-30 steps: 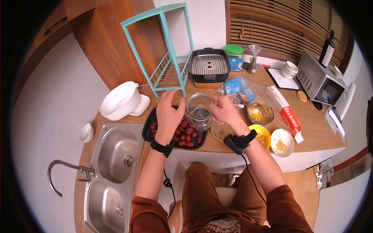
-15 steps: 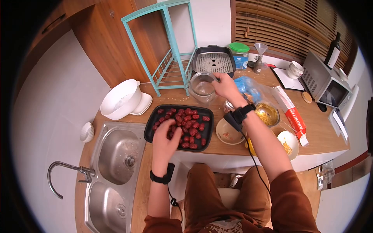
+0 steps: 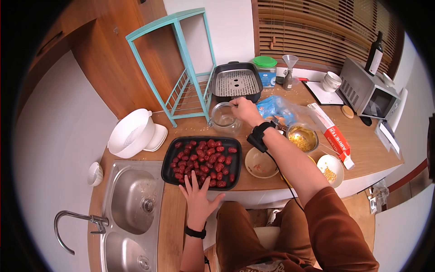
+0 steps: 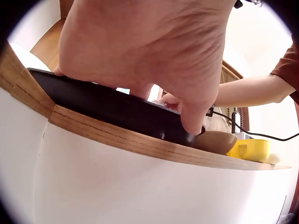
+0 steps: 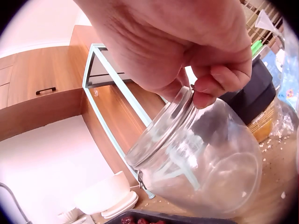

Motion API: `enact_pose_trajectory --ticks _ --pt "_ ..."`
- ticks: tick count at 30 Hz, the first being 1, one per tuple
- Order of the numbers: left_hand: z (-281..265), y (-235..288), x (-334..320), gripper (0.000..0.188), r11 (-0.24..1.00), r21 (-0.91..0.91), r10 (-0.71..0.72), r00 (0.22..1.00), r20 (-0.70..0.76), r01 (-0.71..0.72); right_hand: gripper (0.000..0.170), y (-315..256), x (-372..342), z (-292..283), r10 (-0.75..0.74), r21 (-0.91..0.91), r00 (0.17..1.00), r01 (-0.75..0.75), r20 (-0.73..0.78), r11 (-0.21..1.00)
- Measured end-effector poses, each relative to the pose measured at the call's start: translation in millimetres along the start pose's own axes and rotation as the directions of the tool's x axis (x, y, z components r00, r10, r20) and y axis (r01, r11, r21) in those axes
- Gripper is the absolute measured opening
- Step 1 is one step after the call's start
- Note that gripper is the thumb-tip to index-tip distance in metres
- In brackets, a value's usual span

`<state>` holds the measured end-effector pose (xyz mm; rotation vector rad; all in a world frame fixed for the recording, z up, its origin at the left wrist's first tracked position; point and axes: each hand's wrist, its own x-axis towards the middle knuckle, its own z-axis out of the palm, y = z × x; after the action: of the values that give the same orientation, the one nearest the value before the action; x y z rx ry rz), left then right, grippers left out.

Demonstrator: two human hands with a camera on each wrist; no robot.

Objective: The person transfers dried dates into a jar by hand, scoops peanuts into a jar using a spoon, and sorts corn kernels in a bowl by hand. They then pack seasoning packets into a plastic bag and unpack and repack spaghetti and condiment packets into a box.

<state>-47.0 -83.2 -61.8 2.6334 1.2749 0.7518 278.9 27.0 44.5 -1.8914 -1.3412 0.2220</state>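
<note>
Many red dates [image 3: 213, 156] lie in a black rectangular tray [image 3: 168, 163] at the counter's front. My left hand [image 3: 199, 204] is at the tray's near edge with fingers spread, fingertips over the nearest dates. In the left wrist view its thumb touches the outside of the tray [image 4: 107, 105]. My right hand [image 3: 248, 113] pinches the rim of a clear glass jar [image 3: 224, 120] behind the tray, near the teal rack. The right wrist view shows the jar [image 5: 219, 163] with a metal clasp and nothing inside, tilted in that view.
Right of the tray stand a beige bowl [image 3: 250, 168], a metal bowl of yellow pieces [image 3: 316, 141] and a white bowl of kernels [image 3: 337, 165]. The teal rack [image 3: 186, 50] and a black grill pan [image 3: 217, 94] are behind. A sink [image 3: 118, 181] lies left.
My right hand has carried the jar from over the tray to behind it. My left hand has left the jar, passed over the dates and drawn back to the tray's near edge.
</note>
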Motion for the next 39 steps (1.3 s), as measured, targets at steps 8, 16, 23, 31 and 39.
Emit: enact_pose_trajectory --ticks 8,16,23,31,39 --pt "10.9 3.5 -3.3 0.062 1.0 -0.007 0.016 1.0 -0.01 -0.016 0.029 18.5 18.1 13.2 0.114 -0.052 0.992 -0.111 0.052 0.992" --pt "14.9 13.4 -2.6 0.04 0.998 -0.054 -0.017 1.0 -0.016 0.016 0.039 24.6 7.5 7.8 0.006 0.009 0.996 -0.007 0.084 1.0" --pt "24.0 25.6 -4.3 0.031 0.993 -0.113 -0.029 0.999 -0.042 0.024 0.046 -6.8 -34.8 -11.2 -0.11 -0.067 0.992 0.106 -0.065 0.992" --pt "31.4 65.8 -8.3 0.057 0.996 -0.051 -0.072 0.994 -0.081 0.068 0.056 -24.7 -111.4 13.4 -0.215 -0.219 0.848 0.355 0.484 0.909" --pt "-16.8 35.8 15.4 0.083 0.986 0.067 -0.16 0.969 0.188 0.15 0.074 -28.9 -164.3 85.5 -0.143 -0.358 0.84 0.369 0.523 0.858"
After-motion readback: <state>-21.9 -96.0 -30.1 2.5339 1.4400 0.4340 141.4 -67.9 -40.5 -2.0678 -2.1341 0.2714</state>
